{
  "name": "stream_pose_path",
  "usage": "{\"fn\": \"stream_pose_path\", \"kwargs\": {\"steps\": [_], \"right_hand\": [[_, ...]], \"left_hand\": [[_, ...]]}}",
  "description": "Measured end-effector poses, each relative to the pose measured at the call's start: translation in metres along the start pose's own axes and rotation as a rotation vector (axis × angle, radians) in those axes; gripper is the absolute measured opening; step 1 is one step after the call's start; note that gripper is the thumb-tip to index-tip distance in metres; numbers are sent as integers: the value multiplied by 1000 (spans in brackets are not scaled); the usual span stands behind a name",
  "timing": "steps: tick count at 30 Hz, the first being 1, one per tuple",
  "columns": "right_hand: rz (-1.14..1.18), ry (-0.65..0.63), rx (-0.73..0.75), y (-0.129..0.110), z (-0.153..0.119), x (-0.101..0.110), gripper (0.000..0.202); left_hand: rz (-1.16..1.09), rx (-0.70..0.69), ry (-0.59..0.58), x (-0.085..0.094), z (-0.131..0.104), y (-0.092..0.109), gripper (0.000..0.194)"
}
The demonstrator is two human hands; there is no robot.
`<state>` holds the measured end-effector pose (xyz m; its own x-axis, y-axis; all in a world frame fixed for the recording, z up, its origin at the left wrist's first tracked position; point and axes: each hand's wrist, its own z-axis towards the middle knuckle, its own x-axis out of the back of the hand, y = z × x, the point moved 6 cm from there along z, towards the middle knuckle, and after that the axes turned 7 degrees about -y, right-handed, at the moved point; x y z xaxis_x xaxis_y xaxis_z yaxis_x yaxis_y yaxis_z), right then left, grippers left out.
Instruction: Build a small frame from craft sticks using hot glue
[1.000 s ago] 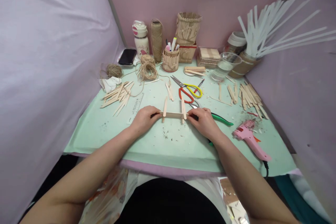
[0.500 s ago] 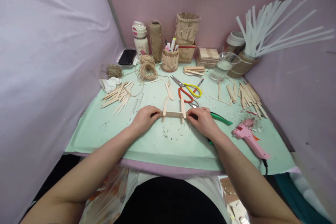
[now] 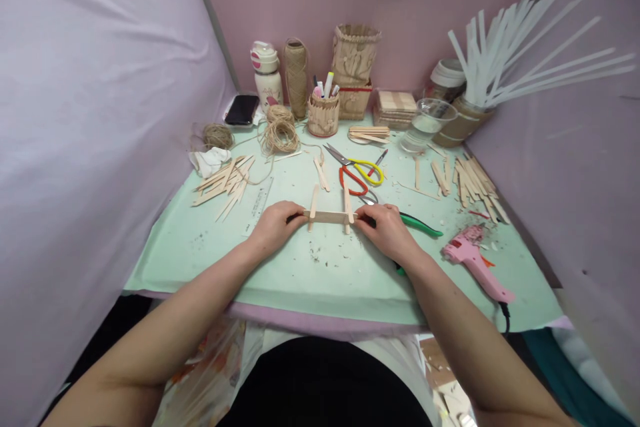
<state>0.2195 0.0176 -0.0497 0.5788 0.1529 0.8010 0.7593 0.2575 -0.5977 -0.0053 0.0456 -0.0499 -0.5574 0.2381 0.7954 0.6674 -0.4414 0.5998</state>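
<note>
A small frame of wooden craft sticks (image 3: 329, 217) is held just over the green tabletop, one stick lying crosswise with upright sticks near both its ends. My left hand (image 3: 277, 227) pinches the left end of the cross stick between thumb and fingers. At the other end, my right hand (image 3: 386, 227) grips the same stick, close to the right upright pieces. Green-handled pliers (image 3: 421, 225) lie partly beneath my right hand. Beyond the frame are scissors (image 3: 354, 173) with red and yellow handles.
A pink glue gun (image 3: 477, 261) lies at the right. Loose sticks (image 3: 227, 181) are piled at the left, more (image 3: 477, 187) at the right. Twine coils (image 3: 280, 133), a pen holder (image 3: 323, 115) and a plastic cup of water (image 3: 427, 125) stand farther back.
</note>
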Motion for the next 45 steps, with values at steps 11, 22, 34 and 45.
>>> {"fn": "stream_pose_path", "kwargs": {"steps": [11,22,34,45], "right_hand": [[5,9,-3,1,-2,-1,10],[8,-19,5,1,-3,-1,5],[-22,-18,-2,-3,-3,0,10],[58,62,-1,-5,-5,6,11]], "left_hand": [[0,19,-16,0,0,-1,6],[-40,27,-29,1,0,1,1],[-47,4,-38,0,1,3,4],[-117,0,13,2,0,-1,11]]}}
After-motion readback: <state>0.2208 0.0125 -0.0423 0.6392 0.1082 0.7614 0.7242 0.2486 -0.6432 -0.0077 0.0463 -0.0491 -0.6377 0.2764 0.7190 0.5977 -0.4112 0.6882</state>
